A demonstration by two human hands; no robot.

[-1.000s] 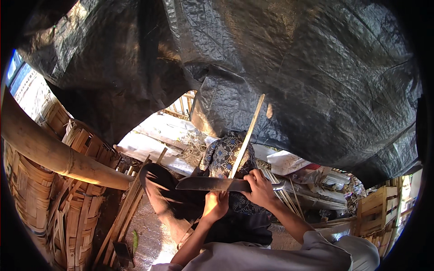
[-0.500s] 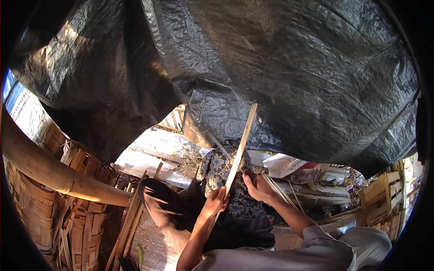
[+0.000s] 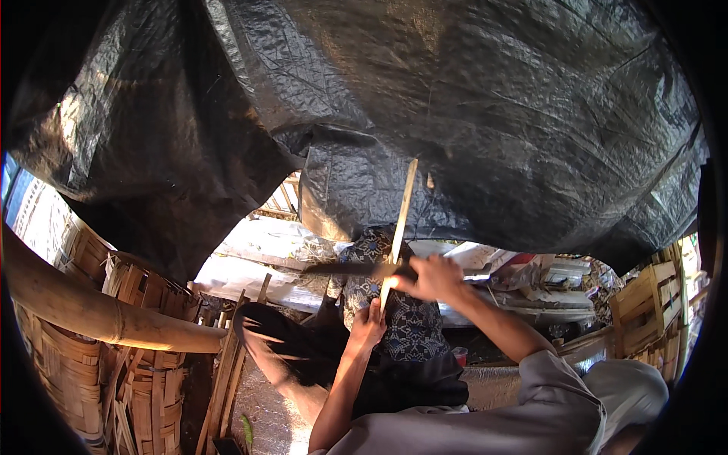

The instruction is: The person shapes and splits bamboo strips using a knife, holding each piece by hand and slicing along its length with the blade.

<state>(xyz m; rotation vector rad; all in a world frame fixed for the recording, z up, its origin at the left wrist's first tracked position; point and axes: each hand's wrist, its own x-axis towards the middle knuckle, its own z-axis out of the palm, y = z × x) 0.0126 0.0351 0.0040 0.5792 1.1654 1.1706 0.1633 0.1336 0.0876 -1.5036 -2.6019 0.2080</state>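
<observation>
On my feed, the left hand [image 3: 368,326] is clenched round the lower end of a pale strip [image 3: 406,199], which rises before a patterned cloth [image 3: 413,334]. And here's the right hand [image 3: 437,277], gripping a long dark knife [image 3: 341,268] crosswise at the strip; it's blurred, so probably touching. Black sheeting [image 3: 485,136] hangs beyond.

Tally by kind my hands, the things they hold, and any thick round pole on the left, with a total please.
Hands, left hand and right hand: 2
Long-bladed knife: 1
Pale strip: 1
Thick pole: 1
Total: 5
</observation>
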